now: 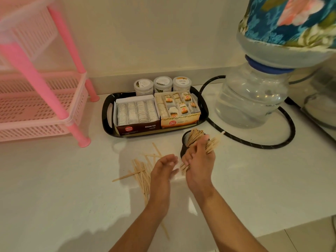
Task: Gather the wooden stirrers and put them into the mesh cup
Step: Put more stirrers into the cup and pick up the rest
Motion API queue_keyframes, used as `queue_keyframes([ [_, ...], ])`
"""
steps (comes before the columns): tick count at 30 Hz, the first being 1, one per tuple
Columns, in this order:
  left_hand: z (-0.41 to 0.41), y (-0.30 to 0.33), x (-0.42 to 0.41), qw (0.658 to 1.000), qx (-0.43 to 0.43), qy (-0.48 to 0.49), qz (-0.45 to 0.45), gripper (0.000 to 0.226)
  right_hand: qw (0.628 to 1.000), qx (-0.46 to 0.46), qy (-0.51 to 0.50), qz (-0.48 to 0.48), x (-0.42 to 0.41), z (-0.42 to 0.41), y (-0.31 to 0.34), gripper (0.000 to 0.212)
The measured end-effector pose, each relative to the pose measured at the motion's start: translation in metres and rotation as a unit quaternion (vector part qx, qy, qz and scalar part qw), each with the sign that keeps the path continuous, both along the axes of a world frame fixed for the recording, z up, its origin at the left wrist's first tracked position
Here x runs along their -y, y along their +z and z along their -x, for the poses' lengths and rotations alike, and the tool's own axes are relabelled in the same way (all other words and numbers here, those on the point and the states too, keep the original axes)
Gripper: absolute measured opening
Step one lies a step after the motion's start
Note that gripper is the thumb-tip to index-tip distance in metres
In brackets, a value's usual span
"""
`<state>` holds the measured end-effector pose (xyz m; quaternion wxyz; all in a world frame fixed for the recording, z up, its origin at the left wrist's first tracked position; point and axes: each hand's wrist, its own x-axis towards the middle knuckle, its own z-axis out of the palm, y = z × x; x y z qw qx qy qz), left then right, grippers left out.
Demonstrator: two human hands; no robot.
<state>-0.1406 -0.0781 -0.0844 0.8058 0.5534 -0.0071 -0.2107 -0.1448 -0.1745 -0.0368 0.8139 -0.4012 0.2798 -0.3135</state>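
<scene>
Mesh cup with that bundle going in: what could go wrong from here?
1. The cup already leans with stirrers in it; pushing the right hand's bundle in may tip it over.
2. The bundle sticks out both sides of the grip, so some may slip out or miss the rim.
3. The left hand hangs over the loose stirrers and may scatter them.

You've got pale tan wooden stirrers (141, 174), black mesh cup (185, 142), glossy black tray (107, 113), pink slotted plastic rack (41, 99), teal floral cloth cover (291, 20), white counter (54, 179).
</scene>
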Motion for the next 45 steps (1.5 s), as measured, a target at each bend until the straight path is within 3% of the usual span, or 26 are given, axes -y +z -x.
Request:
queue_keyframes([
  [4,-0.019,0.001,0.011,0.973,0.155,-0.038,-0.166,0.045,0.998,0.020,-0.064,-0.012,0.038,-0.002,0.013,0.047],
  [8,-0.035,0.004,0.029,0.938,0.247,-0.102,-0.221,0.064,0.992,0.042,-0.122,-0.011,0.071,-0.010,0.018,0.044],
  [11,-0.044,0.005,0.043,0.916,0.272,-0.138,-0.260,0.085,0.988,0.052,-0.144,0.001,0.087,-0.020,0.016,0.043],
  [16,-0.056,0.005,0.058,0.912,0.251,-0.193,-0.261,0.120,0.990,0.037,-0.119,0.068,0.097,-0.036,0.003,0.042],
  [20,-0.058,0.001,0.064,0.910,0.256,-0.195,-0.262,0.116,0.985,-0.009,-0.093,0.142,0.094,-0.040,-0.009,0.043],
  [25,-0.059,-0.004,0.067,0.904,0.274,-0.166,-0.285,0.089,0.971,-0.041,-0.070,0.225,0.097,-0.041,-0.016,0.048],
  [33,-0.060,-0.007,0.066,0.908,0.280,-0.164,-0.264,0.089,0.969,-0.093,0.030,0.227,0.082,-0.031,-0.050,0.041],
  [38,-0.060,-0.007,0.066,0.910,0.279,-0.166,-0.260,0.087,0.947,-0.106,0.099,0.287,0.088,-0.018,-0.049,0.061],
  [41,-0.061,-0.008,0.064,0.908,0.278,-0.165,-0.266,0.082,0.946,-0.096,0.069,0.302,0.088,-0.011,-0.040,0.088],
  [45,-0.061,-0.007,0.065,0.910,0.277,-0.167,-0.261,0.084,0.914,-0.122,0.017,0.386,0.090,-0.007,-0.029,0.084],
])
